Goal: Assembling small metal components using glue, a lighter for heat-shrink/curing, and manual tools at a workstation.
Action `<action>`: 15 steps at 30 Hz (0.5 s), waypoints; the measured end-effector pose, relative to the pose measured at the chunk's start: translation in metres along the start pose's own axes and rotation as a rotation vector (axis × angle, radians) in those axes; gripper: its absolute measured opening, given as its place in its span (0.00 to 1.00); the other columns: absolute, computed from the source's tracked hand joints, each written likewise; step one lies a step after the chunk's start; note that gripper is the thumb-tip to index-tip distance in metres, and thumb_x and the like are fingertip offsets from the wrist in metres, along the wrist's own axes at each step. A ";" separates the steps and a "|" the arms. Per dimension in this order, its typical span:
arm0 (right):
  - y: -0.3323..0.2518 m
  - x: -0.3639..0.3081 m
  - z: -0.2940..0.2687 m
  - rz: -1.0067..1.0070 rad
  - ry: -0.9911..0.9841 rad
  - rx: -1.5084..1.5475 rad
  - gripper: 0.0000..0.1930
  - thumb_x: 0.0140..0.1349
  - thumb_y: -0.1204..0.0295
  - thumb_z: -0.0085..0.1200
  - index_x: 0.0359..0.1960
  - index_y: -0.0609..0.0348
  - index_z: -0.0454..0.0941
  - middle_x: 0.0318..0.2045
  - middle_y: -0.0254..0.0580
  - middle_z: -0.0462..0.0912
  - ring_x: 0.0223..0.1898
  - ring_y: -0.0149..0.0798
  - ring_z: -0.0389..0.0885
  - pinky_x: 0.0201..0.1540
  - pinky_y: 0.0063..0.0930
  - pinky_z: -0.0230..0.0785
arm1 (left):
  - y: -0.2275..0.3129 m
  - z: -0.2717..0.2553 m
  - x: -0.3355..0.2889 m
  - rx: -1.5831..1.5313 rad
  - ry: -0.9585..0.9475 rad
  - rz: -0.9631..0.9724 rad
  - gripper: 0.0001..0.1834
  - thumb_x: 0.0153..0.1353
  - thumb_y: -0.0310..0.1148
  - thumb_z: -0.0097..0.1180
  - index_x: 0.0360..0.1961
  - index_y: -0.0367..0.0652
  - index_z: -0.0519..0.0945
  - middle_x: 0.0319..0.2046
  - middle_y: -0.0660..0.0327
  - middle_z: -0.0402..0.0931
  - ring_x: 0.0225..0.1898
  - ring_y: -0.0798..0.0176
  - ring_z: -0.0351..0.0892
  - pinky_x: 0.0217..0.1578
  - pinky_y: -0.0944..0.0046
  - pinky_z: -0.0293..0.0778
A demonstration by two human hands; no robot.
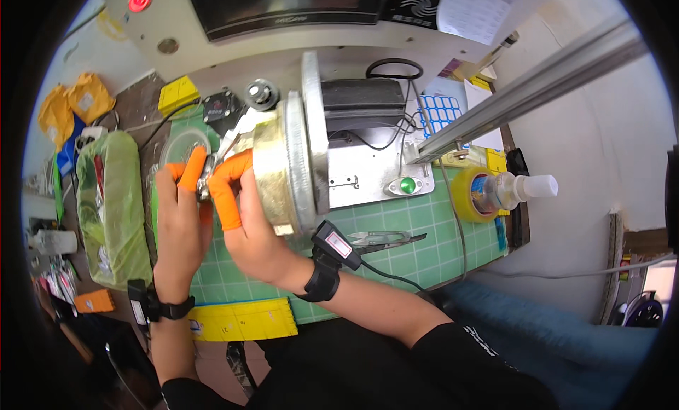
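Orange finger cots cover several fingertips of both hands. My left hand (180,222) is closed on a small shiny metal part (204,183), mostly hidden by the fingers; its exact kind cannot be made out. On the other side of that part, my right hand (251,229) has its fingers bent and pinched against it. Right beside the right hand is a brass-coloured cylinder (272,176) on a machine, backed by large grey metal discs (315,134). A round clear dish (187,145) lies just beyond the left fingers. Both wrists carry black straps with small boxes.
A green cutting mat (424,233) covers the bench, with scissors (382,239) on it. At right stand a clear bottle (506,191) and a yellow tape roll (467,194), below a slanting metal rail (523,91). A bag-lined bin (113,212) is at left. Yellow rulers (244,321) edge the front.
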State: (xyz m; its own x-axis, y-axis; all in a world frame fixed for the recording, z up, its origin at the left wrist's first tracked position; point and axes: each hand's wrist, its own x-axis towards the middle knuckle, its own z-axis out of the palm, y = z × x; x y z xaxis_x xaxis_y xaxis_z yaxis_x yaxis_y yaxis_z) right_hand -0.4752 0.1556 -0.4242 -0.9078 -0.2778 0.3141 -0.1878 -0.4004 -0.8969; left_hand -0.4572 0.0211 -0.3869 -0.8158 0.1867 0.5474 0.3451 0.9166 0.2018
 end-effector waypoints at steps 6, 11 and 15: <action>-0.003 0.007 -0.002 -0.143 0.027 -0.086 0.07 0.80 0.79 0.43 0.55 0.62 0.66 0.48 0.39 0.67 0.49 0.32 0.67 0.58 0.27 0.64 | -0.011 -0.020 0.008 0.061 -0.037 0.063 0.31 0.52 0.14 0.66 0.60 0.37 0.79 0.49 0.47 0.75 0.50 0.42 0.77 0.52 0.50 0.77; -0.003 0.005 -0.001 -0.142 0.005 -0.105 0.07 0.80 0.78 0.44 0.56 0.60 0.65 0.48 0.37 0.67 0.48 0.30 0.67 0.56 0.26 0.65 | -0.015 -0.021 0.003 -0.077 0.238 0.320 0.22 0.47 0.20 0.78 0.45 0.37 0.86 0.42 0.52 0.82 0.44 0.45 0.85 0.51 0.42 0.85; -0.003 0.002 -0.002 -0.046 0.006 -0.025 0.07 0.81 0.77 0.43 0.56 0.59 0.64 0.47 0.35 0.66 0.46 0.28 0.66 0.54 0.24 0.64 | -0.014 -0.014 0.009 -0.072 0.265 0.374 0.15 0.46 0.19 0.77 0.36 0.35 0.86 0.37 0.53 0.82 0.37 0.48 0.86 0.42 0.48 0.88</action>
State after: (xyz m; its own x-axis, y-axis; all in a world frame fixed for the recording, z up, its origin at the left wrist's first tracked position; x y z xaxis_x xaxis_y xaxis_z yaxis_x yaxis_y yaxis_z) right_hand -0.4768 0.1580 -0.4220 -0.9002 -0.2548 0.3532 -0.2383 -0.3905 -0.8892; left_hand -0.4630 0.0053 -0.3729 -0.4851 0.3946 0.7804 0.6322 0.7748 0.0013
